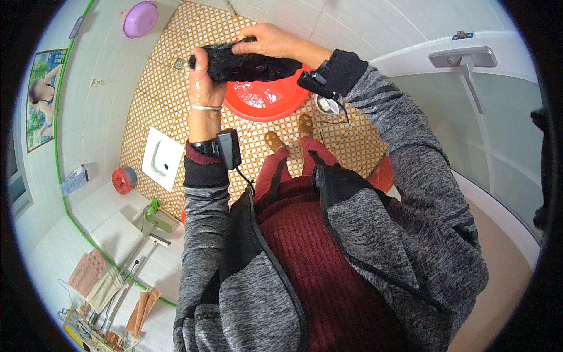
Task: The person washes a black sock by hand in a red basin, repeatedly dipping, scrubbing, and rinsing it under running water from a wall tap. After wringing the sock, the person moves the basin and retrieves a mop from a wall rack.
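Note:
Held up in front of me is a bunched black cloth, dark and wet-looking; its exact kind I cannot make out. At its left end my left hand is closed on it, thumb up and the other fingers mostly hidden behind the fabric. My right hand grips its upper edge with fingers bent over it. Below the cloth, a red basin stands on the floor with shiny liquid inside, its far side covered by the cloth.
My slippered feet are on the patterned tile floor. A white squat toilet and a red bucket lie left; a purple basin is by the far-left wall. A small white container sits beside the red basin. A glass shower panel stands right.

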`<state>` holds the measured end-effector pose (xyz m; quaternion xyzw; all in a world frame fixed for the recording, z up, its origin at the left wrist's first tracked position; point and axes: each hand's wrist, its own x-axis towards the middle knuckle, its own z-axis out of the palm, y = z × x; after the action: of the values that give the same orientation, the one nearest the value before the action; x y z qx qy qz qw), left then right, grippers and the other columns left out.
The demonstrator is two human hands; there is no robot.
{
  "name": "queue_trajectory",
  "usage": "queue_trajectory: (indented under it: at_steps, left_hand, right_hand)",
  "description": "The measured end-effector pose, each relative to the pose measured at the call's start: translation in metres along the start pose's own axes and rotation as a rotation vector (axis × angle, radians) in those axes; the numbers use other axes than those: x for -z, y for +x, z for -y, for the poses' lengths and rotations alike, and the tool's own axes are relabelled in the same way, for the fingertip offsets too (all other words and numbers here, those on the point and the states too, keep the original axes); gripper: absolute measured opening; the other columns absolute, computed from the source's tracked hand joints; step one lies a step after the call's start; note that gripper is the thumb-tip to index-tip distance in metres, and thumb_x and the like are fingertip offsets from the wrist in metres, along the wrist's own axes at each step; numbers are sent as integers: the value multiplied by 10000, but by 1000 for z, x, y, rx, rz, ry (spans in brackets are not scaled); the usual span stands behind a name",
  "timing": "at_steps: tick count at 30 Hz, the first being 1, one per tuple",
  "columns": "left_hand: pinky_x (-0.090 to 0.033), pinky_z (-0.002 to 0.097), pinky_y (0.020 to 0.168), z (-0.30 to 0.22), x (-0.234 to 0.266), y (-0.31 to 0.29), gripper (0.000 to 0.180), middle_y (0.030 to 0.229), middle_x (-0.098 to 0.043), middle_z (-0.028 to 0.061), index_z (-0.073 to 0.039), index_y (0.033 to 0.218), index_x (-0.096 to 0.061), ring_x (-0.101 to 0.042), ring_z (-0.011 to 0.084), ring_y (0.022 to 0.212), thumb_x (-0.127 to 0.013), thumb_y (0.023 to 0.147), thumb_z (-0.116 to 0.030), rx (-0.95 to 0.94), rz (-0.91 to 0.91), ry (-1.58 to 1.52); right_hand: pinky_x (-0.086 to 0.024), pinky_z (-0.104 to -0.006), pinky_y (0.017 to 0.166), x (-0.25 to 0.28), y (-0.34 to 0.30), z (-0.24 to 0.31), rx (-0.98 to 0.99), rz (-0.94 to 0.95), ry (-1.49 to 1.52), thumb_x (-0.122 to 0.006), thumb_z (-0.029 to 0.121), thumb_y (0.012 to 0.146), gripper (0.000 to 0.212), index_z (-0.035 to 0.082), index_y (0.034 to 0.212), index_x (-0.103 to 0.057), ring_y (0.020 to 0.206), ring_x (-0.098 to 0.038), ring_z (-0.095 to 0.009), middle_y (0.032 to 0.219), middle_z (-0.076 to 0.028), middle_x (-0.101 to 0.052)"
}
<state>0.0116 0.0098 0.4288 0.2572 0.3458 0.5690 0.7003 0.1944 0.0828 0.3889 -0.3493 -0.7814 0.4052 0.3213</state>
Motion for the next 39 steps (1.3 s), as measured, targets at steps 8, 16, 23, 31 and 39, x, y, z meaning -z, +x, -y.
queue_trajectory:
  at_steps: [8,16,23,31,39]
  left_hand:
    - [-522,307,624,27,20,13,412,1017,-621,98,-6,1117,-530,-614,212,823,-458,950,-375,90,-237,143]
    - [-423,327,961,50,32,-15,452,1354,-400,48,-150,1368,-310,-453,164,1201,-407,970,-342,139,-282,-12]
    - [-506,328,545,54,16,15,265,895,-623,48,-108,994,-568,-616,194,761,-472,905,-338,358,-398,-68]
    - [-494,341,737,55,19,2,237,887,-618,30,-126,963,-582,-597,179,770,-496,913,-340,251,-562,75]
    - [-398,257,406,48,30,5,280,770,-610,-10,-138,924,-569,-569,119,610,-473,933,-400,221,-336,-26]
  right_hand:
    - [-467,-304,720,-1,-8,-1,-257,-170,927,-674,247,842,290,2,952,-567,801,-546,-122,854,-28,-593]
    - [-483,-387,692,-67,6,65,312,-188,147,-618,205,821,137,70,802,-631,788,-617,-304,772,-108,-639]
    - [-478,-465,531,-57,18,61,-83,-334,-264,-509,273,830,245,103,689,-614,601,-607,-361,647,-159,-606]
    - [-468,-457,520,-62,24,64,-76,-354,-298,-479,310,874,296,88,719,-598,616,-612,-338,634,-149,-594]
    - [-473,-462,562,-64,20,57,54,-208,-173,-499,311,847,285,96,714,-631,646,-614,-352,669,-151,-617]
